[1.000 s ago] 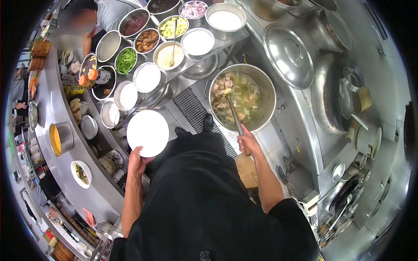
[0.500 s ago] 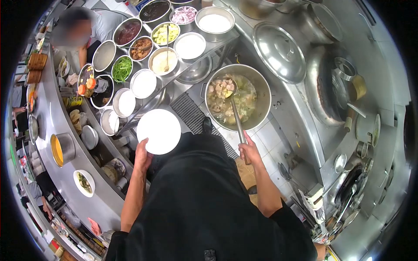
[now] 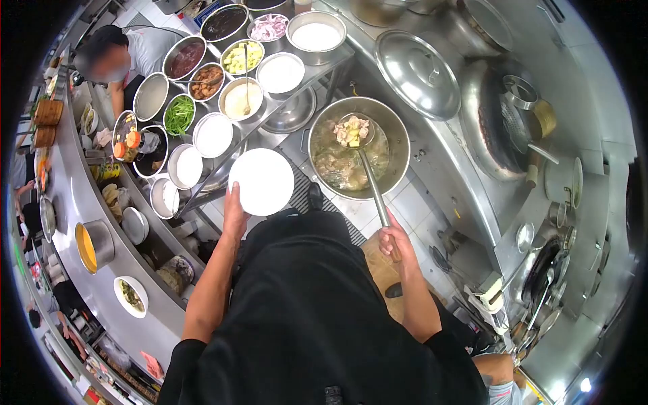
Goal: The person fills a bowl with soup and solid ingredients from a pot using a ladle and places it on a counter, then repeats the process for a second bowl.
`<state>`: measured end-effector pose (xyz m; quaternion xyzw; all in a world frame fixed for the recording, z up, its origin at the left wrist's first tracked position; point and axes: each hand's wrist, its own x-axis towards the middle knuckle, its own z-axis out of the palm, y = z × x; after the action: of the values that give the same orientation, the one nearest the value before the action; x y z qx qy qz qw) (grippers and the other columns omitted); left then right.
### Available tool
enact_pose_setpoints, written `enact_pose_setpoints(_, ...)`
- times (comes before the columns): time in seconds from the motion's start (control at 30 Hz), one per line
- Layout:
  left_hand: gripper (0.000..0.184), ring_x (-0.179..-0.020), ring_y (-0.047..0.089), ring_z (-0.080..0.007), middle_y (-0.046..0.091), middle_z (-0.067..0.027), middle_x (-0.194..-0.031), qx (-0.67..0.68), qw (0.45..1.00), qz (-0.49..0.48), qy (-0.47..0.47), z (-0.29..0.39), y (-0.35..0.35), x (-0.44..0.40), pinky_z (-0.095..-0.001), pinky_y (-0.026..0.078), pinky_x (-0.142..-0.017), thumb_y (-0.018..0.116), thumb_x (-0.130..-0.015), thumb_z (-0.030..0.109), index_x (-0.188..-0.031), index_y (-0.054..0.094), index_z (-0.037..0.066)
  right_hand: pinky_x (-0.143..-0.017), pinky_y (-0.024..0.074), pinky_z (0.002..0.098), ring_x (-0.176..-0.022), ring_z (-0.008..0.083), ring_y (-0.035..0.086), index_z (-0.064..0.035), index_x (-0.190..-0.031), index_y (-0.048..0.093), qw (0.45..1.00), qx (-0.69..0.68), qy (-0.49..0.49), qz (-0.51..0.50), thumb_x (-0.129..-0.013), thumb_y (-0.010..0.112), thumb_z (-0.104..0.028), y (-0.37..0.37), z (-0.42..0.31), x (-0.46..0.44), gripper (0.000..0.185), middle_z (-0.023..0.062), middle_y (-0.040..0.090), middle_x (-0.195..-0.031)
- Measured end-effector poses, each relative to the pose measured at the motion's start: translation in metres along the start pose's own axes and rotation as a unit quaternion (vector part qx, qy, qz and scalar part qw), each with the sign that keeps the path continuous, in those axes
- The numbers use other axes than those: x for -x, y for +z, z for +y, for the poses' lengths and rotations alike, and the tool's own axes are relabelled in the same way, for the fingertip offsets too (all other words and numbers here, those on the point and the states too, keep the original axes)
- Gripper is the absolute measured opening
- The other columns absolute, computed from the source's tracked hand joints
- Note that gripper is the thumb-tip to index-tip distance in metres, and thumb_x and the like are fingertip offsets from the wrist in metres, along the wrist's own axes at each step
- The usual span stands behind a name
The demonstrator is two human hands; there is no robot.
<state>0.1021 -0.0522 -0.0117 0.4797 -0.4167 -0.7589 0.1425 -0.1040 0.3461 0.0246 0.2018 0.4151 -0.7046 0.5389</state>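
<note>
Progress, judged from the view: the ladle [image 3: 373,183] is already being loaded; pale chunks [image 3: 352,128] and a few yellowish pieces are being carried in its bowl, which is being held over the inside of the pot [image 3: 399,145]. Whether the ladle bowl is being held fully clear of the broth [image 3: 337,174] cannot be told. More pieces are being seen in the broth, so part of the contents is being left in the pot. The plate [image 3: 263,182] is being held left of the pot, apart from it and from the ladle; only plain white is being shown on its face, so no portion appears to be resting there yet.

Left grip [image 3: 235,216]: being clamped on the plate's near-left edge, thumb being laid on top, fingers mostly being hidden underneath. Right grip [image 3: 397,241]: being wrapped tight round the ladle's handle near its end, no gap being seen. Nothing else is being touched by either.

Nearby: a lid [image 3: 418,74] is being seen beyond the pot, toward the right. On the left tabletop [image 3: 158,327], a white bowl [image 3: 140,307] with greens is being kept.
</note>
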Motion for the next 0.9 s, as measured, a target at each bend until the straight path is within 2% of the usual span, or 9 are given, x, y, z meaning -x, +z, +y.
enact_pose_setpoints(0.17, 0.064, -0.114, 0.063, -0.0268, 0.055, -0.0116, -0.134, -0.048, 0.998, -0.022, 0.025, -0.015, 0.021, -0.041, -0.0478, 0.056, -0.085, 0.042, -0.1, 0.058, -0.148, 0.034, 0.015, -0.038, 0.0401, 0.027, -0.041, 0.011, 0.045, -0.0207, -0.159, 0.017, 0.999, 0.046, -0.022, 0.0, -0.092, 0.054, -0.005, 0.021, -0.011, 0.051, 0.078, 0.0031, 0.049, -0.065)
enact_pose_setpoints(0.23, 0.056, -0.115, 0.061, -0.0239, 0.056, -0.0143, -0.128, -0.032, 0.999, -0.021, 0.012, 0.001, 0.052, -0.038, -0.0402, 0.056, -0.086, 0.043, -0.104, 0.045, -0.143, 0.038, 0.004, -0.038, 0.0391, 0.0264, -0.041, 0.0105, 0.044, -0.0191, -0.159, 0.016, 0.998, 0.054, -0.025, 0.009, -0.09, 0.054, -0.004, 0.045, -0.021, 0.079, 0.08, 0.0023, 0.047, -0.063)
enact_pose_setpoints(0.3, 0.055, -0.115, 0.061, -0.0238, 0.057, -0.0136, -0.127, -0.049, 0.997, -0.04, 0.044, -0.011, 0.061, -0.065, -0.0414, 0.057, -0.082, 0.045, -0.103, 0.044, -0.142, 0.038, 0.006, -0.035, 0.0344, 0.0245, -0.039, 0.01, 0.042, -0.0167, -0.159, 0.016, 0.996, 0.078, -0.034, 0.012, -0.091, 0.051, -0.003, 0.06, -0.025, 0.102, 0.078, 0.0031, 0.045, -0.061)
enact_pose_setpoints(0.37, 0.056, -0.112, 0.063, -0.0255, 0.057, -0.0097, -0.129, -0.064, 0.997, -0.032, 0.012, -0.008, 0.092, -0.069, -0.0475, 0.056, -0.082, 0.043, -0.101, 0.055, -0.141, 0.039, 0.016, -0.038, 0.0375, 0.0254, -0.04, 0.0105, 0.043, -0.0181, -0.159, 0.017, 0.997, 0.067, -0.031, 0.013, -0.088, 0.052, -0.001, 0.074, -0.031, 0.12, 0.081, 0.0025, 0.045, -0.059)
enact_pose_setpoints(0.43, 0.059, -0.115, 0.061, -0.025, 0.055, -0.0122, -0.133, -0.011, 0.998, -0.06, -0.011, 0.007, 0.121, -0.067, -0.043, 0.057, -0.081, 0.047, -0.102, 0.047, -0.148, 0.034, 0.012, -0.038, 0.0371, 0.0251, -0.04, 0.0111, 0.042, -0.0182, -0.159, 0.017, 0.997, 0.074, -0.029, 0.001, -0.087, 0.051, 0.001, 0.088, -0.034, 0.134, 0.082, 0.0034, 0.045, -0.059)
enact_pose_setpoints(0.6, 0.07, -0.119, 0.058, -0.0281, 0.052, -0.0138, -0.139, -0.028, 0.994, -0.107, -0.016, 0.024, 0.166, -0.073, -0.0523, 0.054, -0.085, 0.047, -0.099, 0.056, -0.151, 0.031, 0.012, -0.041, 0.0393, 0.0245, -0.042, 0.0097, 0.043, -0.017, -0.158, 0.024, 0.984, 0.162, -0.014, 0.069, -0.084, 0.054, 0.005, 0.113, -0.033, 0.143, 0.083, 0.0038, 0.048, -0.061)
enact_pose_setpoints(0.8, 0.071, -0.121, 0.057, -0.0287, 0.052, -0.0124, -0.139, 0.03, 0.988, -0.151, -0.015, 0.029, 0.183, -0.071, -0.0553, 0.051, -0.09, 0.046, -0.098, 0.06, -0.15, 0.034, 0.013, -0.049, 0.0411, 0.023, -0.048, 0.0076, 0.045, -0.0195, -0.157, 0.028, 0.894, 0.419, -0.044, 0.155, -0.086, 0.057, 0.004, 0.13, -0.013, 0.141, 0.081, -0.0037, 0.053, -0.073)
enact_pose_setpoints(0.83, 0.07, -0.12, 0.058, -0.0274, 0.053, -0.0119, -0.139, 0.038, 0.986, -0.158, -0.021, 0.03, 0.183, -0.071, -0.0534, 0.051, -0.091, 0.047, -0.098, 0.059, -0.149, 0.036, 0.012, -0.049, 0.0411, 0.023, -0.048, 0.0076, 0.045, -0.0195, -0.157, 0.028, 0.894, 0.419, -0.043, 0.155, -0.086, 0.057, 0.004, 0.131, -0.013, 0.142, 0.081, -0.0037, 0.053, -0.073)
enact_pose_setpoints(0.9, 0.068, -0.12, 0.059, -0.0261, 0.054, -0.0114, -0.138, 0.043, 0.985, -0.165, -0.029, 0.027, 0.182, -0.072, -0.0514, 0.052, -0.091, 0.047, -0.098, 0.059, -0.147, 0.038, 0.011, -0.054, 0.0439, 0.0251, -0.051, 0.0106, 0.048, -0.0233, -0.156, 0.033, 0.822, 0.532, -0.067, 0.193, -0.085, 0.059, -0.001, 0.131, -0.009, 0.145, 0.079, 0.0023, 0.057, -0.073)
